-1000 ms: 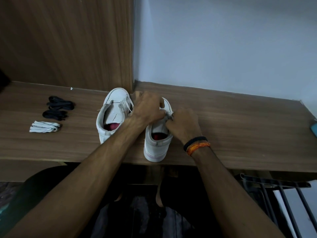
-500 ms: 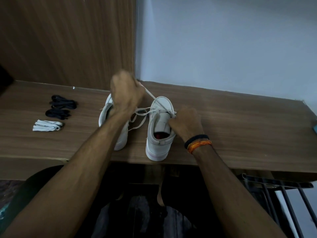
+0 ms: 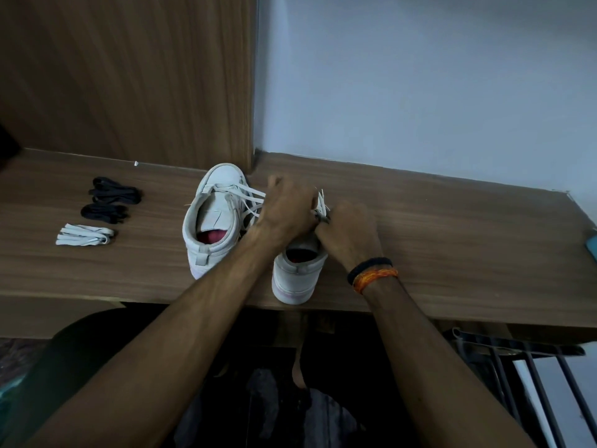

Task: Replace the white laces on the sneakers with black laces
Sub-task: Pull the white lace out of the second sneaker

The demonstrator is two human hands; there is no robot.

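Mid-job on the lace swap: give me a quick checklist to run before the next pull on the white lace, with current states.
1. Both hands on the lace: left hand and right hand meet at the white lace over the right sneaker. Ok, though the exact pinch is hidden.
2. Sneaker steady on the desk: its heel sits at the front edge. Not ok.
3. Lace free of the eyelets: hidden by the hands. Cannot tell.
4. Left sneaker out of the way: it holds loose white laces that trail toward the left hand. Not ok.
5. Black laces ready: two bundles lie at left. Ok.
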